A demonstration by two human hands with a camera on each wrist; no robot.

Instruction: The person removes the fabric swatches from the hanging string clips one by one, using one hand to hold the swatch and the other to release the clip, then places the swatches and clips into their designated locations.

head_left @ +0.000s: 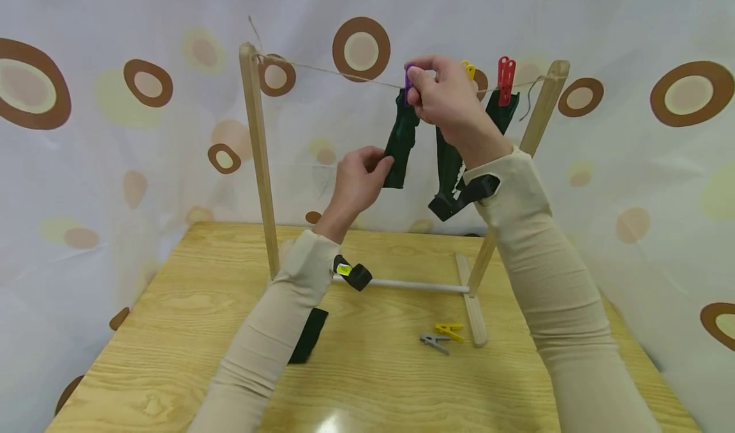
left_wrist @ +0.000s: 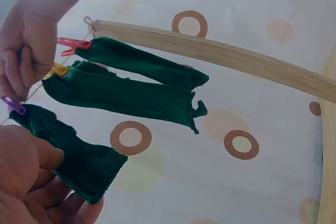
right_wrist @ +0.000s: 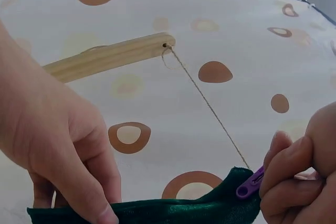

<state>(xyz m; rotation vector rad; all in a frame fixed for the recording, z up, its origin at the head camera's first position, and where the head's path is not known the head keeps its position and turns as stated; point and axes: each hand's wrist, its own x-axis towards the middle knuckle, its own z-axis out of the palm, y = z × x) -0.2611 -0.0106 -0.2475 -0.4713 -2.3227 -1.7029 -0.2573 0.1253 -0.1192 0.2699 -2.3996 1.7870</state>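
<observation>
Dark green fabric up on the line: a short cloth [head_left: 400, 146] hangs from the twine [head_left: 327, 69], above the table [head_left: 390, 388] toward its far edge! Up top, the right hand [head_left: 450, 95] pinches a purple clothespin [right_wrist: 249, 184] at the cloth's upper end; lower down, the left hand [head_left: 358, 178] pinches the cloth itself, thumb in front, fingers behind. To the right hang a second green piece [left_wrist: 121, 95] under a yellow clothespin [head_left: 469, 71] and a third green piece [left_wrist: 142, 64] under a red clothespin [head_left: 506, 79]. Nearer the table's right edge, a yellow clip [head_left: 450, 331] and a grey clip [head_left: 434, 342] lie together; nearer the left, a fourth green piece [head_left: 310, 334], partly behind a sleeve [head_left: 270, 337].
</observation>
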